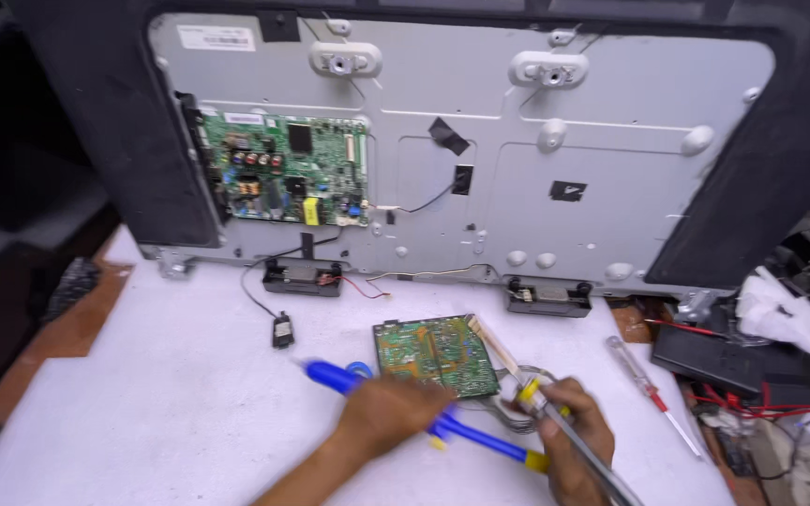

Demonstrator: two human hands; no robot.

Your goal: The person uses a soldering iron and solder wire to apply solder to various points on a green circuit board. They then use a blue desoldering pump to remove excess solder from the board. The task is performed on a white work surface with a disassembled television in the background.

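A green circuit board (438, 354) lies solder side up on the white table (161, 394). My left hand (388, 412) rests at its near edge, closed over a blue tool with a yellow end (480, 439) that lies across the table. My right hand (569, 440) grips a slim metal soldering iron (555, 412) whose tip points at the board's right edge. A coil of wire sits between my hands, partly hidden.
An opened flat-screen set (536, 178) leans behind the table, with a green main board (288, 171) at its left and two small speakers (304, 277) at its bottom edge. A red-tipped screwdriver (647, 382) lies at the right. Cables and clutter (780, 375) fill the right side.
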